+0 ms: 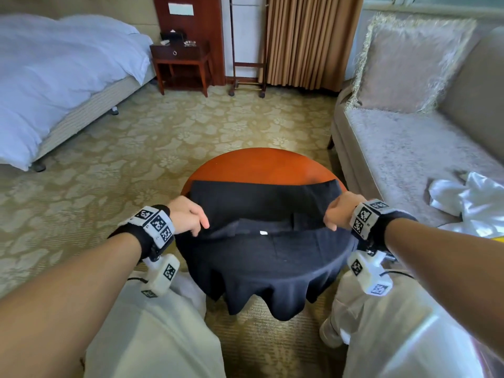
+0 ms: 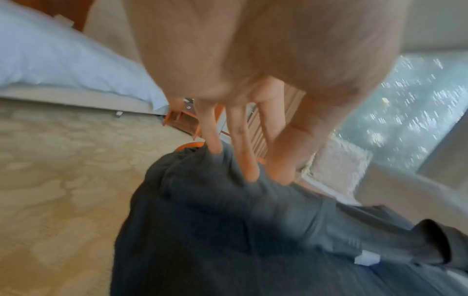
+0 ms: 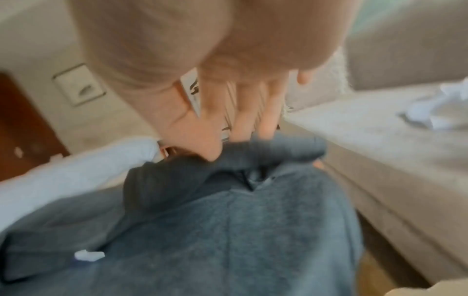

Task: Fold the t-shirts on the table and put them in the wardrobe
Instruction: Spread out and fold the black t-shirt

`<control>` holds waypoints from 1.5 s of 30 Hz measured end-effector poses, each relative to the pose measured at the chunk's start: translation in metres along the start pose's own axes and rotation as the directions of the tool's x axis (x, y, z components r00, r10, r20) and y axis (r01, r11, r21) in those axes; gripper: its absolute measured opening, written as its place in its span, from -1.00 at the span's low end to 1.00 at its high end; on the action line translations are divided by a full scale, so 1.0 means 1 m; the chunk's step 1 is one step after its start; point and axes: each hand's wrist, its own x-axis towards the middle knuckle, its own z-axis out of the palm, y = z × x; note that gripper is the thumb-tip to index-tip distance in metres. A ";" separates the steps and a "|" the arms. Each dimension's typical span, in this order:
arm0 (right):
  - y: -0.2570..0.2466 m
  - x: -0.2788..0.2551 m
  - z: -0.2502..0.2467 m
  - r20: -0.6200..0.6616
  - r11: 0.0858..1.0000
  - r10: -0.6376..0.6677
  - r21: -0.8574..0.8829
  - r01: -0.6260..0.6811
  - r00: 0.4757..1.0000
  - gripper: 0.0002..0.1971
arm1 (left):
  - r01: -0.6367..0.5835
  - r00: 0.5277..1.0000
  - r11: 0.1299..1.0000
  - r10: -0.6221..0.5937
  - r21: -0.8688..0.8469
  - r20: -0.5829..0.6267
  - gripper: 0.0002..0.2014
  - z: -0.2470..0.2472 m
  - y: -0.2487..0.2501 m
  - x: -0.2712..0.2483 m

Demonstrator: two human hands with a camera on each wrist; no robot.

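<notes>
A dark navy t-shirt lies over a small round wooden table, its near part hanging off the front edge. A raised fold of it is stretched between my two hands. My left hand grips the fold's left end; my right hand grips its right end. In the left wrist view the fingers press into the dark cloth. In the right wrist view thumb and fingers pinch the cloth's edge. A small white label shows near the collar.
A white garment lies crumpled on the beige sofa at right. A bed stands at left, a nightstand and a curtain beyond. Patterned carpet surrounds the table. My knees flank its near edge.
</notes>
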 end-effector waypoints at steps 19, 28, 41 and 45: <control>0.012 0.107 0.005 -0.129 0.768 0.349 0.607 -0.204 0.928 -0.25 | 0.276 0.830 0.799 -0.479 -0.533 -0.287 -0.33 -0.005 -0.029 0.129; 0.000 0.146 0.006 -0.097 0.753 0.323 0.630 -0.193 0.941 -0.47 | 0.394 0.797 0.810 -0.537 -0.435 -0.278 -0.43 -0.009 -0.024 0.173; -0.024 0.188 -0.010 -0.178 0.719 0.351 0.681 -0.143 0.919 -0.42 | 0.097 0.813 0.725 -0.453 -0.682 -0.366 -0.75 -0.035 -0.036 0.214; -0.033 0.177 0.002 -0.191 0.773 0.423 0.585 -0.244 0.886 -0.24 | 0.068 0.786 0.823 -0.392 -0.563 -0.479 -0.52 -0.029 -0.029 0.204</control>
